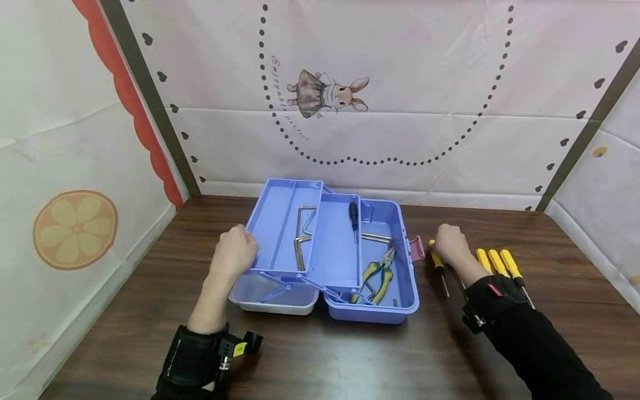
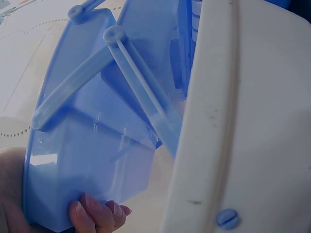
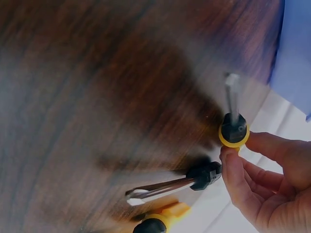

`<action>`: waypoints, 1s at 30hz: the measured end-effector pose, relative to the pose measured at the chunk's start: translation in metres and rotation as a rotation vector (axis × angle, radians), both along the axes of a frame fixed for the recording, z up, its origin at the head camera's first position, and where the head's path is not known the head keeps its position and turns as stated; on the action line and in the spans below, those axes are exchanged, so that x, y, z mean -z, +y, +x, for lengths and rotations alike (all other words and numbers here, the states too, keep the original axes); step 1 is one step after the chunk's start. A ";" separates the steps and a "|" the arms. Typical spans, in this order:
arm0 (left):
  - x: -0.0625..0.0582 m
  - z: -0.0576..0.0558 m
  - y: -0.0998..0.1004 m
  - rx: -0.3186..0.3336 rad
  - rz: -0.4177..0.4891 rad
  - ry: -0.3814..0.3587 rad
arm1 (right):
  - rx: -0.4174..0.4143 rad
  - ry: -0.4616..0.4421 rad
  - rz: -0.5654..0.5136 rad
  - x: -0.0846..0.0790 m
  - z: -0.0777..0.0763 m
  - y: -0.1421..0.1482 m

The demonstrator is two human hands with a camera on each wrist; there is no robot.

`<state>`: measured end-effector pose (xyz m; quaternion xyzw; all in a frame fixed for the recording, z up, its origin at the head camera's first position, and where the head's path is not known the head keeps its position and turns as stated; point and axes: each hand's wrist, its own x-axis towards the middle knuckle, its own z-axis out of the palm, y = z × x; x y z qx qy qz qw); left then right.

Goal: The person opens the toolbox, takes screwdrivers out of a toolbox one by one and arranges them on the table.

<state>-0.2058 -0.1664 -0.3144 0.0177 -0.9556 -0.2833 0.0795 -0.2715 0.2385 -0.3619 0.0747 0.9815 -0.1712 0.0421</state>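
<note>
We've got the yellow-handled screwdriver (image 3: pixel 234 127) pinched btwn thumb and fingers of the R hand (image 1: pixel 450 243), fingertips closed right up on it, just R of the toolbox (image 1: pixel 370 315); can't tell if its tip touches the table (image 1: pixel 400 361). Main worry: it's only a fingertip pinch, so the tool could swivel or drop if the shaft catches on smth. A second screwdriver (image 3: pixel 204 175) lies just beside it, handle hidden by the hand, so a sloppy lift could knock it. Our L hand (image 1: pixel 234 253) is curled round the outer edge of the upper tray (image 1: pixel 270 222), fingers snug on the wall. If we pull or press too hard there, the hinge arms (image 1: pixel 322 289) could fold, and the bent metal keys (image 1: pixel 298 255) would prob slide. Same w/ the black screwdriver (image 1: pixel 354 214), loose on the middle tray (image 1: pixel 332 244): a jolt could roll it down onto the pliers (image 1: pixel 386 278). The pink latch (image 1: pixel 416 249) sticks out on the R side, poss snag for a low approach. Farther R, three more yellow handles (image 1: pixel 497 262) sit near the R sleeve (image 1: pixel 540 344); a careless sweep could scatter 'em.
</note>
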 end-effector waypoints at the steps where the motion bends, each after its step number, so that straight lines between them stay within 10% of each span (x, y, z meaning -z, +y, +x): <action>1: 0.000 0.000 0.000 0.001 0.002 -0.002 | 0.002 -0.006 -0.001 0.000 0.000 0.000; 14: -0.002 0.001 0.000 0.002 0.008 -0.019 | 0.011 -0.031 0.009 -0.010 0.002 -0.003; 30: -0.001 -0.001 0.000 -0.009 0.005 -0.009 | -0.222 0.239 0.081 -0.083 0.003 -0.061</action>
